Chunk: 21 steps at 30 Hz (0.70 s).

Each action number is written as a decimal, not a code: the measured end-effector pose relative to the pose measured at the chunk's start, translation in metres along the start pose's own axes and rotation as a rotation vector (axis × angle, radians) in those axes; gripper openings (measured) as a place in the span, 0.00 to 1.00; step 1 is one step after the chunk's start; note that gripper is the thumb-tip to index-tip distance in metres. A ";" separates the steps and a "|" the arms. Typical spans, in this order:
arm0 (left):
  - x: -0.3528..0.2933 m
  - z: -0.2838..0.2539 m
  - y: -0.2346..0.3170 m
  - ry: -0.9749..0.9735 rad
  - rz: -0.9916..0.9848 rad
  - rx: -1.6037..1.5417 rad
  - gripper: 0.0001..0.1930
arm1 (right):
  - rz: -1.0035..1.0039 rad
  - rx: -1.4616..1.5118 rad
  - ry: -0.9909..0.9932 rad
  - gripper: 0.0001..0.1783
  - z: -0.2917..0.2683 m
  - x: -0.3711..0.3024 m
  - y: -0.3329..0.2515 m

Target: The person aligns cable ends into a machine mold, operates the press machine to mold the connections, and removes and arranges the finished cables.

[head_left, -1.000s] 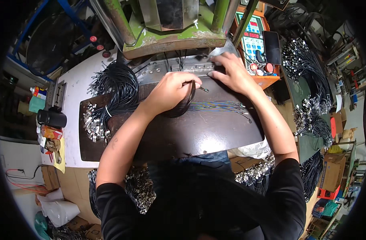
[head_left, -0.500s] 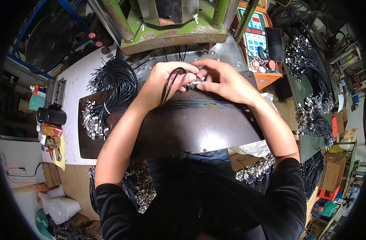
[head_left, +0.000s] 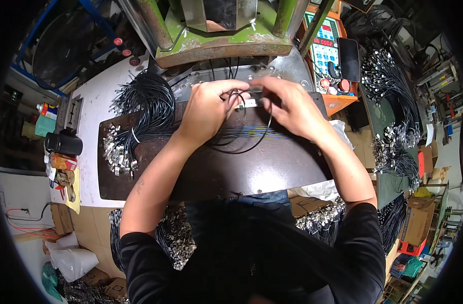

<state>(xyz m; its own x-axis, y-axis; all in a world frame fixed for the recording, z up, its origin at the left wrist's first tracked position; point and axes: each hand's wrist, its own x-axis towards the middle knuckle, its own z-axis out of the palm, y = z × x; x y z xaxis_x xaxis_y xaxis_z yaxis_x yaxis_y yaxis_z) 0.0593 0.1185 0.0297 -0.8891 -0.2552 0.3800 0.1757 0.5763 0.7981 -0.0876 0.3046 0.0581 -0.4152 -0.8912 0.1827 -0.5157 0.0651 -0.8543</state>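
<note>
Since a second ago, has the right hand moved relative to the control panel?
Yes. The right hand has pulled left, away from the control panel, and now meets the left hand on the black cable.

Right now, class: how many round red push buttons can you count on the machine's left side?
3: upper button, middle button and lower button, in a diagonal row left of the green press base. Others may be hidden.

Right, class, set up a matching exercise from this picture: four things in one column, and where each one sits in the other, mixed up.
Things:
1. black cable loop
2. bundle of black cables
3. black cylinder
4. control panel

Places:
A. far left of the bench
B. right of the green press
C. between both hands
D. left end of the dark board

Pairs: 1-C, 2-D, 3-A, 4-B
</note>
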 end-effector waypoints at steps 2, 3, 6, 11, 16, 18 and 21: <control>0.007 -0.003 -0.005 -0.020 -0.114 -0.107 0.09 | -0.062 -0.134 -0.025 0.16 -0.010 -0.001 0.006; 0.010 -0.005 -0.007 -0.030 -0.172 -0.160 0.10 | -0.094 -0.199 -0.037 0.14 -0.014 -0.001 0.009; 0.011 -0.001 -0.009 -0.048 -0.233 -0.238 0.10 | -0.122 -0.246 -0.047 0.11 -0.012 -0.001 0.015; 0.017 0.012 -0.007 -0.079 -0.222 -0.259 0.08 | -0.130 -0.189 -0.036 0.08 -0.013 -0.002 0.029; 0.026 0.020 0.001 -0.102 -0.109 -0.071 0.06 | -0.228 -0.224 0.013 0.09 -0.021 -0.003 0.043; 0.029 0.023 0.005 -0.114 -0.122 -0.017 0.05 | -0.283 -0.225 0.051 0.09 -0.020 -0.004 0.047; 0.036 0.030 0.009 -0.135 -0.126 0.018 0.05 | -0.296 -0.244 0.064 0.09 -0.026 -0.009 0.050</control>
<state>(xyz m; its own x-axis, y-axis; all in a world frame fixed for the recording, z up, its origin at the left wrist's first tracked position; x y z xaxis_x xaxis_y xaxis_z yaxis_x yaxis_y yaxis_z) 0.0164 0.1380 0.0366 -0.9525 -0.2204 0.2102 0.0527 0.5603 0.8266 -0.1294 0.3277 0.0269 -0.2635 -0.8584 0.4401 -0.7800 -0.0788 -0.6208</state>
